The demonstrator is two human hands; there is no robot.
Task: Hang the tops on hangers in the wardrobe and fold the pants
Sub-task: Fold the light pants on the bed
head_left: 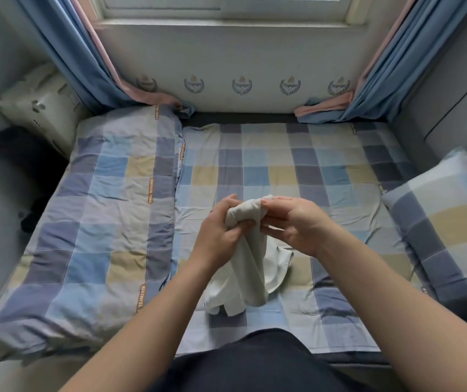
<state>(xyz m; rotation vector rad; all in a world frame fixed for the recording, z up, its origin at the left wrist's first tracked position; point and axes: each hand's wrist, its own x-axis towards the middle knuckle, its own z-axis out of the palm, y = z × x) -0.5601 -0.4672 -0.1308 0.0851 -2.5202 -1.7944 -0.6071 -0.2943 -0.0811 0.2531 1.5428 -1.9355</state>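
Left hand: the left hand point(219, 226) is closed round the bunched upper end of a pale garment point(243, 273), its fingers curled into the cloth from the left side.
Right hand: the right hand point(294, 224) pinches the same bunched end from the right, between the thumb and the upper fingers; the lower fingers lie straighter, pointing left under the cloth.
Hands together: the two hands meet on the garment, close beside each other, with the cloth between them.
Arm pose: both bare forearms reach forward from the near edge and converge toward the middle of the bed; the hands are raised above the sheet.
Garment: off-white, gathered at the top in the hands; it hangs down toward the near side, and its lower part lies crumpled on the checked sheet point(297, 171), near the middle of the bed. Whether it is a top or a pair of pants cannot be told.
Left of the bed: a folded quilt point(105, 216) in the same checked pattern lies along the left side, touching the sheet.
Right of the bed: a checked pillow point(447, 210) rests at the right edge, well apart from the hands.
Far left corner: a cream pillow point(42, 103), with a dark heap of cloth point(20, 154) just near of it.
Far side: a window point(226, 7) above a pale wall, with blue and pink curtains point(68, 52) hanging at both sides down to the bed.
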